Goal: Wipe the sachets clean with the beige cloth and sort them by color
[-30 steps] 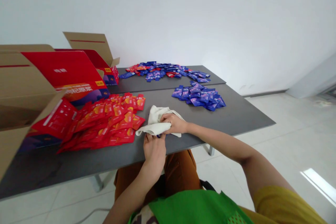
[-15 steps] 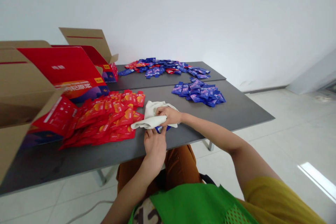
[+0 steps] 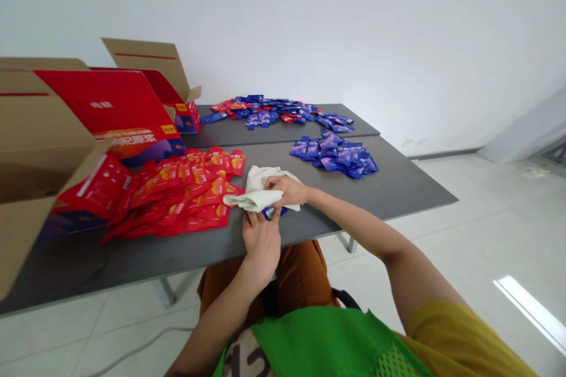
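My right hand [image 3: 289, 191] is closed around a bunched white cloth [image 3: 257, 179]. The cloth is folded over a blue sachet [image 3: 269, 213], and only the sachet's near edge shows. From the near side, my left hand [image 3: 262, 241] holds that edge against the table, with some fingertips tucked under the cloth's hem. A heap of red sachets [image 3: 186, 188] lies just left of the cloth. To the right and farther back is a pile of blue sachets [image 3: 338, 156].
Open red cartons stand at the left, a near one [image 3: 119, 106] and a farther one [image 3: 190, 115]. Mixed blue and red sachets [image 3: 274, 111] lie along the back of the grey table [image 3: 398, 194]. A white wall [image 3: 354, 23] rises behind it.
The view has shifted slightly. Both hands keep their places on the cloth and the blue sachet, and the piles look the same.
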{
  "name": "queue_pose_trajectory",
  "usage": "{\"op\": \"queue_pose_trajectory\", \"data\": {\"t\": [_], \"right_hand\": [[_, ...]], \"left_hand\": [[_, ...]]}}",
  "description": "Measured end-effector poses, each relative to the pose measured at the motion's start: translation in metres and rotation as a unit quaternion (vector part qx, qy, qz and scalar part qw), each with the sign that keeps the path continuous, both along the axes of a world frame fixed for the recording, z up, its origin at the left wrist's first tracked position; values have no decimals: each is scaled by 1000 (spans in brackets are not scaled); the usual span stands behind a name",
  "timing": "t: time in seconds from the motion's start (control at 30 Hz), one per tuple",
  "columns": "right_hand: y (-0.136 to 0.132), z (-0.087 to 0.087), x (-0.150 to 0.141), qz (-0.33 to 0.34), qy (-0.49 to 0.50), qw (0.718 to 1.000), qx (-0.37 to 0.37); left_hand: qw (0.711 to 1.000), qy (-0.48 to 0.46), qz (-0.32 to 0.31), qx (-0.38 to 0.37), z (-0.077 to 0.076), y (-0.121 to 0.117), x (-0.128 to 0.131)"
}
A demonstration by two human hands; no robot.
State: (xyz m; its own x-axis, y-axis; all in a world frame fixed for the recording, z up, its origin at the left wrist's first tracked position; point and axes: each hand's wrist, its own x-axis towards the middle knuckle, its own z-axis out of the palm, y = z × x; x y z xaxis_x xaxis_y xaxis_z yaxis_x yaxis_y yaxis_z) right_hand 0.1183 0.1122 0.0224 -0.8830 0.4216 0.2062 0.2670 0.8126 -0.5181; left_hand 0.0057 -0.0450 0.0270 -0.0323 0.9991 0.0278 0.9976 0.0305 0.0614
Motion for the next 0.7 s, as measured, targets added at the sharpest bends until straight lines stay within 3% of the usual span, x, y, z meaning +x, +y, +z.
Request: {"op": "queue_pose_trajectory", "data": {"t": [0.1, 0.3, 0.4, 0.5, 0.6, 0.7], "right_hand": [[-4, 1, 10, 44, 1, 998, -36], [8, 1, -12, -129, 4, 991, -18], [13, 5, -6, -95, -8, 995, -39], [5, 9, 20, -36, -23, 997, -69], [-15, 11, 51, -60, -46, 997, -33], [-39, 12, 74, -154, -80, 984, 36]], "left_hand": [[1000, -11, -1, -19, 3, -1, -1], [998, -56, 7, -3, 4, 1, -5], [996, -85, 27, -1, 6, 1, -5], [992, -122, 17, 11, 2, 2, -7], [976, -188, 34, 100, -12, 3, -14], [926, -305, 86, 203, -27, 3, -22]]}}
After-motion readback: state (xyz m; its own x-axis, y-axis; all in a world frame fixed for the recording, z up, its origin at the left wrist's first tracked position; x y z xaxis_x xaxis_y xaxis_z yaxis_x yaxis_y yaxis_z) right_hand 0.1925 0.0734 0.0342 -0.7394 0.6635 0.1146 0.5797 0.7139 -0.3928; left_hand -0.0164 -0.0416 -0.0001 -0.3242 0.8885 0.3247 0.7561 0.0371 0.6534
